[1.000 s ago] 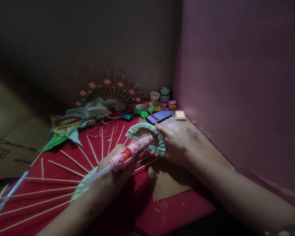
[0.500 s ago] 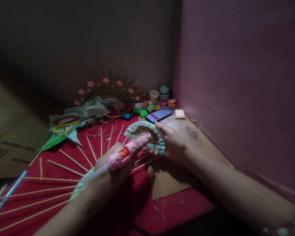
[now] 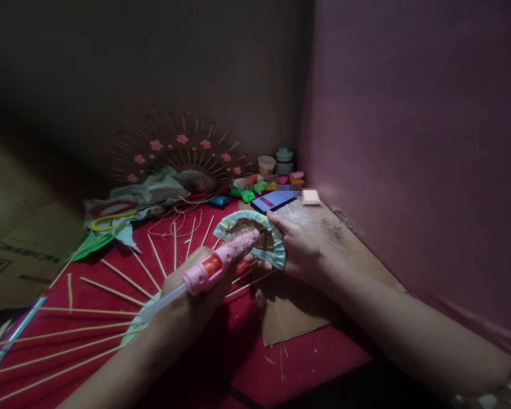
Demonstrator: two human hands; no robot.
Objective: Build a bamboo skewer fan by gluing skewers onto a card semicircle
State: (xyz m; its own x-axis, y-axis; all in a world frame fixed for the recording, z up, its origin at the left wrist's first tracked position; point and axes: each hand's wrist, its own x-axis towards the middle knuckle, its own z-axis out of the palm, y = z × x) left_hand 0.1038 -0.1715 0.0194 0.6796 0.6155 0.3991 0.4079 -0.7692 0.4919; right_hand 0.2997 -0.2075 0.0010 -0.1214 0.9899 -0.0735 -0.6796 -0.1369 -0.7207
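Note:
My left hand [image 3: 196, 289] is wrapped round a pink glue gun [image 3: 215, 267], with a clear glue stick [image 3: 166, 301] out of its back end. The gun's front end is over the brown middle of a half-round piece [image 3: 276, 250] with a pleated light-blue fabric rim. My right hand [image 3: 300, 244] holds this piece at its right side, thumb on top and fingers below. Under my left forearm lies a fan of thin sticks [image 3: 119, 278] spread from a pale green centre. Whether the nozzle touches the piece cannot be made out.
A brown cardboard sheet [image 3: 293, 318] lies on the red table [image 3: 323, 358]. Farther back are a phone [image 3: 272, 200], a white block [image 3: 310, 197], coloured packets, a cup [image 3: 266, 165], a jar [image 3: 284, 162], scissors [image 3: 111, 221] on cloth and a flowered stick fan [image 3: 182, 139].
The glue gun's front end has shifted slightly left over the brown middle. My right hand keeps its hold on the piece.

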